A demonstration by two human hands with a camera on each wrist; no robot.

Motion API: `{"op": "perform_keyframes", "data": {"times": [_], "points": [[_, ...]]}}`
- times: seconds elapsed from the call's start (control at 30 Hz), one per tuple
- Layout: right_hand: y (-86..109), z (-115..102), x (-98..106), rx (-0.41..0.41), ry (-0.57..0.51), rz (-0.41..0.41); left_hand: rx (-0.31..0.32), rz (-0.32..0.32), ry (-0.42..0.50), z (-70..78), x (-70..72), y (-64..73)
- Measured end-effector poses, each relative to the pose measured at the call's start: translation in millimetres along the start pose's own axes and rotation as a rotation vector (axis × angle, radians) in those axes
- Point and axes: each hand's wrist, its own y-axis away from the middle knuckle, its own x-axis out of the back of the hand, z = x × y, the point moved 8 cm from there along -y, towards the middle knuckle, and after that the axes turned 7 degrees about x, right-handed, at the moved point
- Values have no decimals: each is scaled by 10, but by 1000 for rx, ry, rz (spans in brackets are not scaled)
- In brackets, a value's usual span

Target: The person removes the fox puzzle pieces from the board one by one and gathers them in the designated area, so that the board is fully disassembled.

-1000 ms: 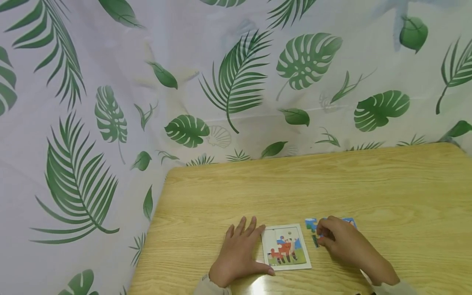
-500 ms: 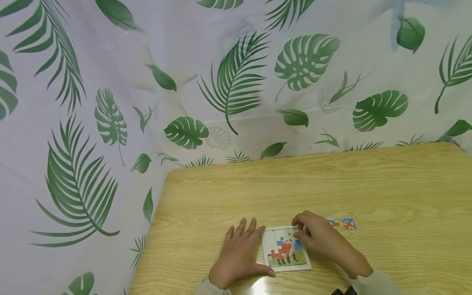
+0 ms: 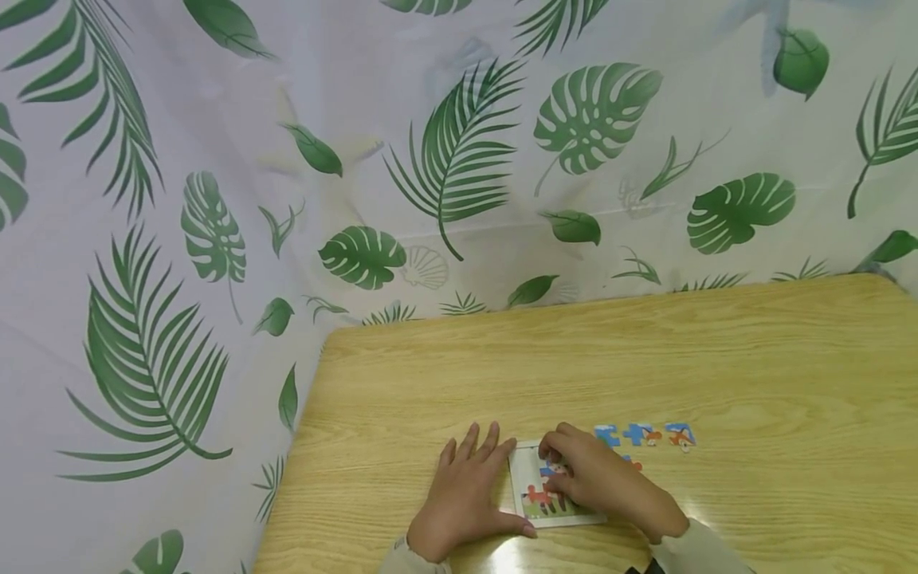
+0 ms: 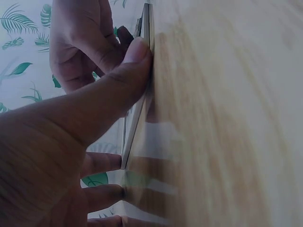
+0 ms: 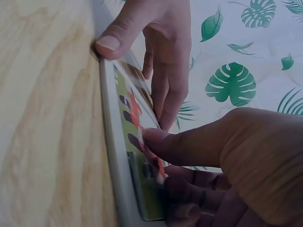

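Note:
A small jigsaw puzzle in a white-edged tray (image 3: 526, 478) lies on the table, partly filled with a red animal picture on green and blue. My left hand (image 3: 462, 498) rests beside it with fingers spread, the thumb on the near edge and a fingertip at the far left corner. Over the tray's right half, my right hand (image 3: 595, 474) pinches a puzzle piece between thumb and curled fingers; the fingers hide most of it. In the right wrist view, the right thumb (image 5: 158, 142) lies against the red part of the picture, and a green piece (image 5: 142, 189) sits slightly raised.
Loose blue and orange puzzle pieces lie right of the tray: one (image 3: 606, 435), another (image 3: 638, 434), and a third (image 3: 680, 436). A further piece (image 3: 633, 462) is partly hidden by the right hand. A leaf-patterned curtain (image 3: 459, 159) borders the wooden table (image 3: 574, 359).
My right hand has moved left from the loose pieces, past the tray's upper right corner, to above its middle. The loose pieces behind it have come into sight. The left hand stays put.

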Motion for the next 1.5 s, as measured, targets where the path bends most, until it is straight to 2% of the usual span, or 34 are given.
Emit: {"op": "perform_keyframes", "data": {"times": [0.3,0.53,0.87,1.1,1.5], "points": [[12,46,-16,-73,-59,20,8,-2,5,0,5,-2],[10,72,-31,-109,-94,1,13,1,-5,7,15,9],[6,66,-25,-89,-50,-6,3,-2,17,-4,1,-8],[12,42,-32,-64,-57,-41,4,-6,20,-1,1,7],[22,52,-44,-68,-75,-29,18,-4,-5,10,27,20]]}}
